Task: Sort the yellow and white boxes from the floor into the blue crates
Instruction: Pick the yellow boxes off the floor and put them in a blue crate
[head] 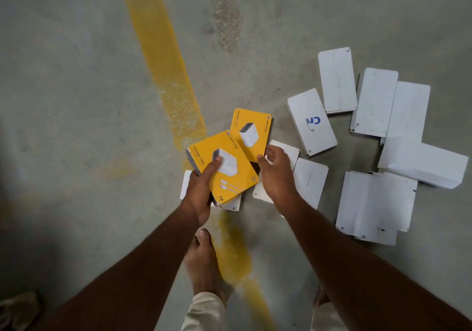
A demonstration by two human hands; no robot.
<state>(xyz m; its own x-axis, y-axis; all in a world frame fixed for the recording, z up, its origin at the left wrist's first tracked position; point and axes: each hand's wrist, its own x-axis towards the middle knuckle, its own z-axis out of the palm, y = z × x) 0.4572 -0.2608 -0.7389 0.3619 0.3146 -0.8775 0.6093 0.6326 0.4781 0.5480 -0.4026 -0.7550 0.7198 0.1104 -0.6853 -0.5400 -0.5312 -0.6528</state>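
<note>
The gathering step is in hand. At nine o'clock of centre, the left hand (198, 192) grips a flat yellow cardboard charger box (224, 167), thumb on its face, fingers wrapped beneath. Just right, the right hand (274, 175) pinches a second yellow cardboard box (250, 134) at its lower edge. I count two yellow boxes and about ten white cardboard boxes (337, 80) on the grey concrete floor (76, 75), towards three o'clock. Next, probably stack both yellows and find a crate; none shows.

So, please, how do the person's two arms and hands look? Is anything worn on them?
Both forearms are bare, with no sleeves in view. The left hand and the right hand wear no gloves, and no watch, ring or band is visible.
</note>
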